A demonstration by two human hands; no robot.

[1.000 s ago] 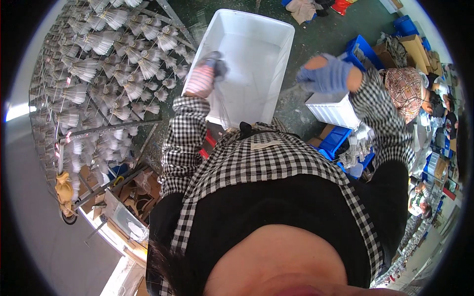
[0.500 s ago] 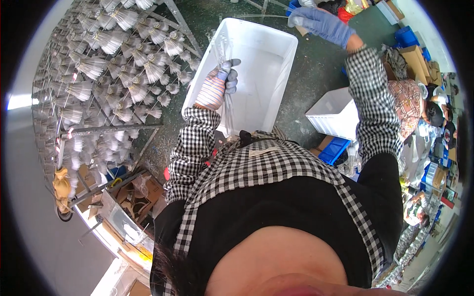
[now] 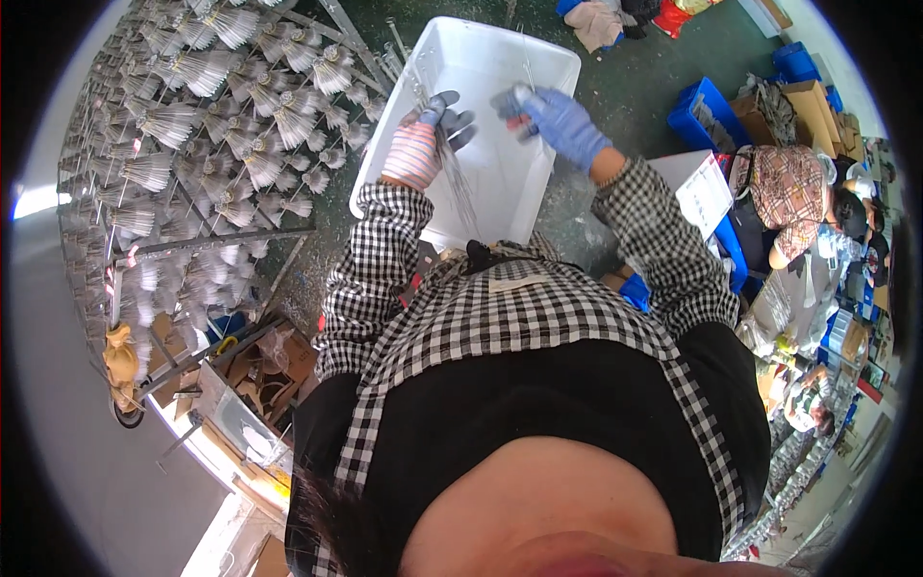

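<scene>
A white plastic tub stands in front of me. Over its left side, my left hand, in a striped glove with dark fingertips, is closed around a loose bundle of thin wire rods. The rods fan out toward my apron, and their other ends rise past the thumb. My right hand, in a blue-grey glove, is above the tub's right side, apart from the left. Its fingers look pinched and are slightly blurred. One thin rod appears to stick up from them.
At the left, a metal rack carries many fanned bundles of thin rods. Cardboard scraps fill a box below it. A blue crate and an open carton are at the right, near a person in a plaid top.
My right hand has come down and leftward from the far right to above the tub. The bundle in my left hand is more fanned out, and its fingers look looser.
</scene>
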